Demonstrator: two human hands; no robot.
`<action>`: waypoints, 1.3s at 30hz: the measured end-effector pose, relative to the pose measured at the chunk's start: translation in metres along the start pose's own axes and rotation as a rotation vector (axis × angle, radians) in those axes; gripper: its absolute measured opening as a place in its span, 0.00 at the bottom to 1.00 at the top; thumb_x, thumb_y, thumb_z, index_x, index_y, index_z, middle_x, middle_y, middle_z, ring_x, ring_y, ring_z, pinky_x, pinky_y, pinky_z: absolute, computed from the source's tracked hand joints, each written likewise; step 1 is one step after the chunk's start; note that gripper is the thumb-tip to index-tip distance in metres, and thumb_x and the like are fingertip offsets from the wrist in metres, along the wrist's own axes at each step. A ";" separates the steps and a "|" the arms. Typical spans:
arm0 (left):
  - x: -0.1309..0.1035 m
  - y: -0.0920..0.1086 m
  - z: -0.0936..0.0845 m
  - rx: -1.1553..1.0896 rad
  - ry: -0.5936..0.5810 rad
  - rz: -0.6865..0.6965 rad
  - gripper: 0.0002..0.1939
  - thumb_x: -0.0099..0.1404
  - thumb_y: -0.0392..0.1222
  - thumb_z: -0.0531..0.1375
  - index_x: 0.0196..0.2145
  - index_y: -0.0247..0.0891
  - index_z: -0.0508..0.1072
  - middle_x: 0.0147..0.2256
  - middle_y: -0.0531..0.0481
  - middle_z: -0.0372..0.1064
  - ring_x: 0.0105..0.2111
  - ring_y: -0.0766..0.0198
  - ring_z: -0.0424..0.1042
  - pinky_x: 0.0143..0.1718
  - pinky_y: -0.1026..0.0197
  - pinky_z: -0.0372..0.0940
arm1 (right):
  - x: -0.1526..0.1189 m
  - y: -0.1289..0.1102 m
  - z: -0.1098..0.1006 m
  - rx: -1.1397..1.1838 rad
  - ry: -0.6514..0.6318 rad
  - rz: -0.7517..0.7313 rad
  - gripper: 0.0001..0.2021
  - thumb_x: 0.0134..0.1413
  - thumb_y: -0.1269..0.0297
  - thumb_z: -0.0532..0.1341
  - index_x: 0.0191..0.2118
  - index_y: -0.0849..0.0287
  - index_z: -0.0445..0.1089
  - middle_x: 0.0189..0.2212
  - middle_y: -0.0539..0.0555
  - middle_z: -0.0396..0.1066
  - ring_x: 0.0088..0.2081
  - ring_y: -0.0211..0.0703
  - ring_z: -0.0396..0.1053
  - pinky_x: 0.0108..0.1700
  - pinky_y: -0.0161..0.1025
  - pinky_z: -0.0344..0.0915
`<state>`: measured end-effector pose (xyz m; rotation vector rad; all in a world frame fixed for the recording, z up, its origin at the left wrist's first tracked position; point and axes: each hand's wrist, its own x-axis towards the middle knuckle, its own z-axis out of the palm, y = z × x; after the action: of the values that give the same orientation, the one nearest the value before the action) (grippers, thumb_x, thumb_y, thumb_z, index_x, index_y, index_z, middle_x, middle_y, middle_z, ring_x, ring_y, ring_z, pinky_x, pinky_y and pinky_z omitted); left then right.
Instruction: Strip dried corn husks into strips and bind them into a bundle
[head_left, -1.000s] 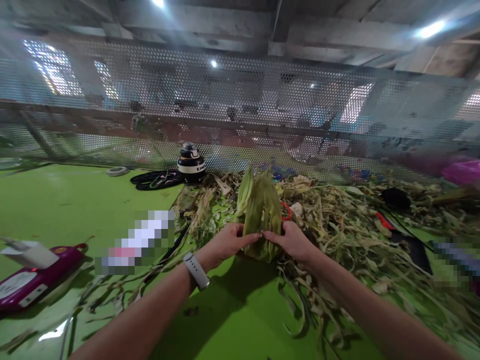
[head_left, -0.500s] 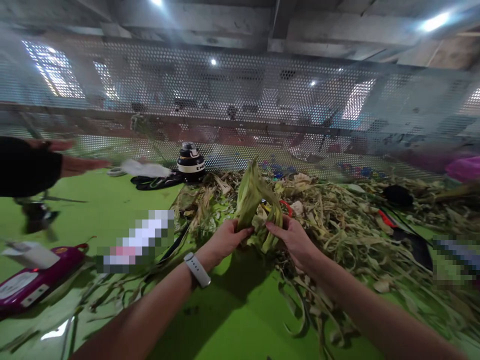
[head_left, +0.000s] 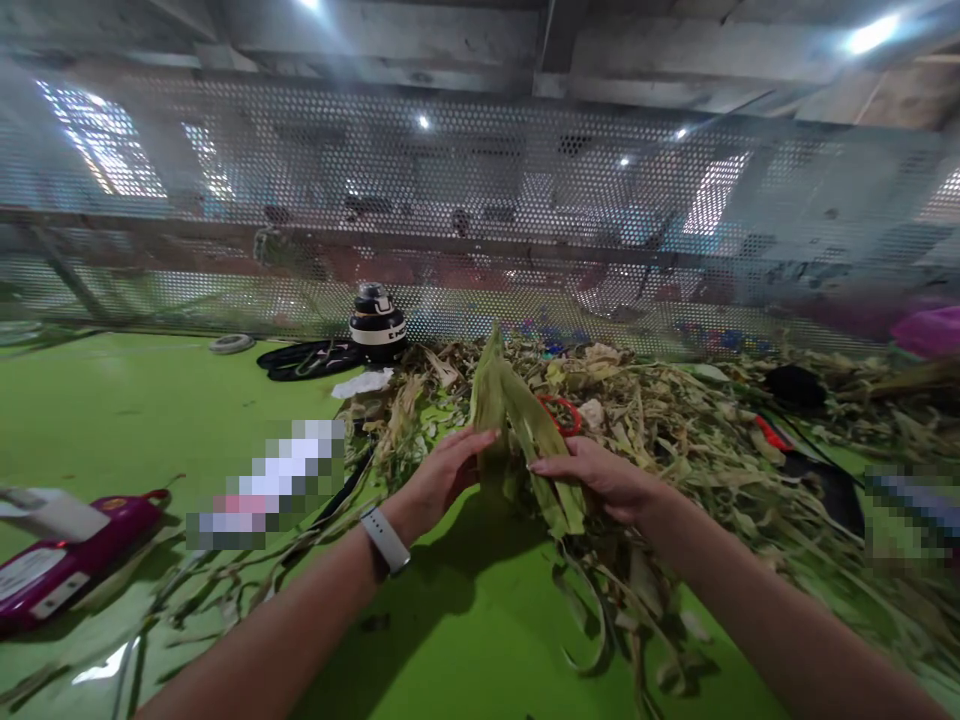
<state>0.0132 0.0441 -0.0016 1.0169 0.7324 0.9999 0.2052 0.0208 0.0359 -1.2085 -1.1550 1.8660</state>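
Observation:
A pale green corn husk (head_left: 491,390) stands raised in front of me, its pointed tip upward and its two sides parted like a tent. My left hand (head_left: 450,470) holds its left side, thumb hidden behind the fingers. On the right flap, which slants down toward the table, my right hand (head_left: 604,475) pinches the edge between thumb and fingers. Just behind that hand lie red-handled scissors (head_left: 562,415), partly covered by the husk. A large heap of withered leaf strips (head_left: 667,430) spreads behind and right of both hands.
On the green table (head_left: 442,640) stand a black-and-white bottle (head_left: 377,325) and a magenta power strip (head_left: 82,550) with a white plug. A crumpled white piece (head_left: 364,383) lies before the bottle, near a black coiled item (head_left: 304,360). A perforated metal screen (head_left: 450,220) closes the back.
My hands have drawn the husk's sides further apart, the right one shifting slightly right. Another person's dark-sleeved arm has left the left side; the white piece now lies on the table.

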 end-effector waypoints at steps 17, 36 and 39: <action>-0.014 0.003 0.018 -0.010 -0.024 0.003 0.14 0.52 0.41 0.64 0.37 0.36 0.74 0.33 0.49 0.75 0.32 0.63 0.72 0.36 0.64 0.66 | -0.002 0.005 0.016 0.054 0.024 -0.223 0.16 0.43 0.58 0.66 0.38 0.62 0.71 0.23 0.49 0.73 0.23 0.34 0.70 0.28 0.31 0.67; -0.002 0.022 -0.012 0.438 0.038 -0.046 0.15 0.54 0.51 0.61 0.28 0.34 0.72 0.20 0.51 0.67 0.18 0.67 0.63 0.20 0.65 0.55 | 0.006 -0.015 -0.025 0.082 0.457 -0.141 0.10 0.46 0.58 0.63 0.26 0.59 0.66 0.10 0.45 0.63 0.12 0.35 0.59 0.14 0.33 0.60; -0.007 0.020 0.001 0.847 0.287 0.357 0.15 0.56 0.52 0.59 0.34 0.37 0.72 0.30 0.48 0.69 0.29 0.62 0.65 0.29 0.63 0.57 | 0.000 -0.008 0.005 0.067 0.287 -0.164 0.09 0.44 0.61 0.65 0.32 0.59 0.69 0.19 0.48 0.71 0.19 0.36 0.67 0.22 0.34 0.67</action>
<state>0.0048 0.0406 0.0180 1.8018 1.2982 1.1776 0.2015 0.0223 0.0438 -1.2558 -0.9932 1.5405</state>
